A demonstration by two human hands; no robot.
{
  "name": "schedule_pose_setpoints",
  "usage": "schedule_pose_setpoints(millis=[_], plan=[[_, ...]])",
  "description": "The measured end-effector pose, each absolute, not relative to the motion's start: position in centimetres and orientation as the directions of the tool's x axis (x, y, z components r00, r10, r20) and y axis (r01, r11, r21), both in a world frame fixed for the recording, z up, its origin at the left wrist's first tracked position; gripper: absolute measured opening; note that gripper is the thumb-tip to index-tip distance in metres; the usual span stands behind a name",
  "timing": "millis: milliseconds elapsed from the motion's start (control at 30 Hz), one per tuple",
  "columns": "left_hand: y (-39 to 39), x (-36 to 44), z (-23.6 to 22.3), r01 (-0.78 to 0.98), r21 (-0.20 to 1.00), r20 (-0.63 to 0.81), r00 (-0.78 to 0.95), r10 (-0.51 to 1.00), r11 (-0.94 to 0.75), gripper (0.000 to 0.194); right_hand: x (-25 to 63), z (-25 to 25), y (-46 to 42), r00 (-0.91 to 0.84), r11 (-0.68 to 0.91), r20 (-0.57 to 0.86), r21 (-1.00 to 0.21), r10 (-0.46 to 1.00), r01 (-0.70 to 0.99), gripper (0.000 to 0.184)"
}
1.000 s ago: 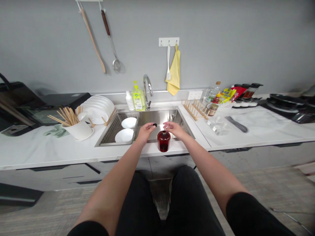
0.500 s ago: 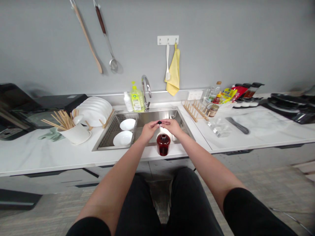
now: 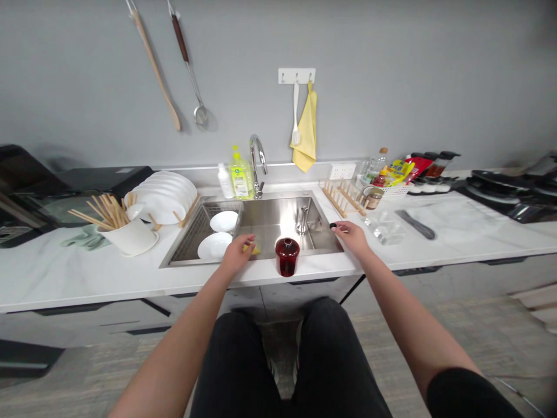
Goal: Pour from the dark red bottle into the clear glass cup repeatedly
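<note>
A dark red, see-through glass bottle (image 3: 287,259) stands upright on the counter's front edge, between my hands and touched by neither. Its short narrow neck points up. My right hand (image 3: 351,237) is at the sink's right rim, pinching a small black cap (image 3: 333,226) between thumb and fingertips. Over the sink's front left part, my left hand (image 3: 239,253) has its fingers slightly apart and loosely bent, with nothing seen in them. Right beside those fingers shows a yellow sponge (image 3: 256,250), partly hidden by the hand.
Two white bowls (image 3: 216,246) sit in a wire basket (image 3: 183,232) in the sink (image 3: 270,212). A faucet (image 3: 256,159) and soap bottle (image 3: 241,177) stand behind. Left are a chopstick holder (image 3: 130,237) and plates (image 3: 167,194); right, a wooden rack (image 3: 339,200) and clear containers (image 3: 385,227).
My hands have parted from above the bottle, where both held the black cap. The right hand has carried the cap rightward; the left has moved left and nearer, beside the sponge.
</note>
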State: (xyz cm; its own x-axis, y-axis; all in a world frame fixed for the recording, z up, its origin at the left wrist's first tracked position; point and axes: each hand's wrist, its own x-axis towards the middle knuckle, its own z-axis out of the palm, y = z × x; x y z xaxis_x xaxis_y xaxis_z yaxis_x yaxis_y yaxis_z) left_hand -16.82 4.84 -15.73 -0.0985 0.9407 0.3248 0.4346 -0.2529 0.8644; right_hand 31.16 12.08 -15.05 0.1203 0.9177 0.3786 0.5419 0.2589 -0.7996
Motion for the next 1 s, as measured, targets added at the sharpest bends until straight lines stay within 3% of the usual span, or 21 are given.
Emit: schedule_pose_setpoints(millis=[100,200,333,533,800,900,1000], plan=[[4.9,-17.2,-16.1,0.483,0.842,0.310,-0.072,0.948,-0.239,0.041,35.5,-15.6,10.7,0.254,0.023,0.315,-0.668,0.915,0.744,0.046],[5.4,-17.0,-16.3,0.592,0.774,0.302,-0.035,0.953,-0.224,0.043,36.5,-15.5,9.7,0.335,-0.130,0.293,-0.547,0.896,0.827,0.046],[5.3,-17.0,-16.5,0.666,0.717,0.297,-0.022,0.955,-0.207,0.041,35.5,-14.8,9.4,0.394,-0.238,0.306,-0.439,0.867,0.866,0.046],[4.7,-17.1,-16.1,0.684,0.703,0.294,-0.026,0.955,-0.197,0.034,34.5,-14.5,9.4,0.426,-0.314,0.278,-0.369,0.861,0.875,0.045],[5.0,-17.3,-16.1,0.635,0.751,0.278,-0.053,0.959,-0.182,0.038,34.3,-14.0,8.7,0.440,-0.289,0.313,-0.426,0.842,0.857,0.051],[4.1,-17.4,-15.7,0.493,0.828,0.323,-0.034,0.946,-0.265,0.050,33.4,-13.7,7.5,0.381,-0.152,0.386,-0.506,0.840,0.849,0.052],[2.1,-15.4,-15.0,0.289,0.876,0.370,0.107,0.923,-0.385,0.078,30.3,-13.4,5.9,0.165,0.100,0.434,-0.526,0.885,0.845,0.040]])
